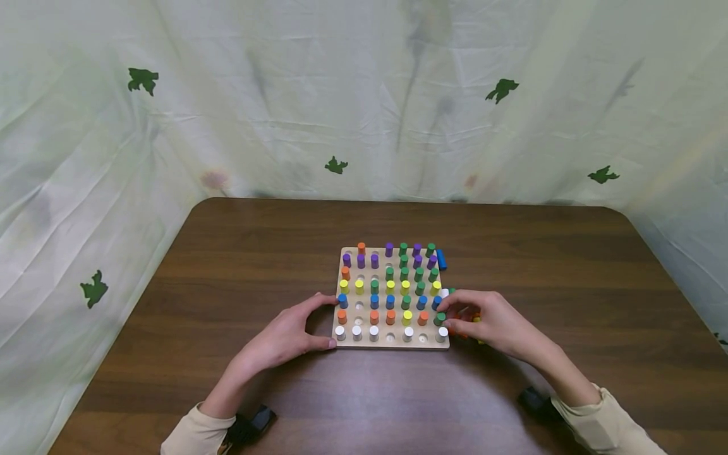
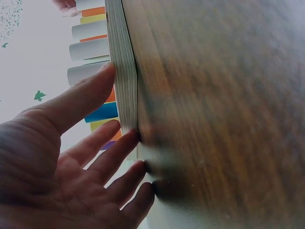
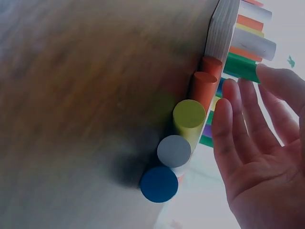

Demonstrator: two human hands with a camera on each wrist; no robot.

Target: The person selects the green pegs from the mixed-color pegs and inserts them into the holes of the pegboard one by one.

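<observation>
A wooden pegboard (image 1: 382, 344) carries rows of coloured pegs, with some holes bare. My left hand (image 1: 284, 335) rests against the board's left side, thumb at the near corner and index finger farther up the edge. In the left wrist view, the fingers of the left hand (image 2: 81, 157) are loosely extended along the board's side. My right hand (image 1: 493, 321) is at the right edge, where thumb and index finger pinch the top of a green peg (image 3: 242, 67) standing in the board. The other fingers of the right hand (image 3: 267, 157) hang beside it.
Loose pegs lie along the board's right side: a blue peg (image 1: 442, 260) by the far corner, a grey-white peg (image 3: 174, 150), a yellow peg (image 3: 188, 114) and orange pegs (image 3: 205, 82). A brown table (image 1: 256, 246) lies beneath, with a pale curtain (image 1: 364, 95) behind.
</observation>
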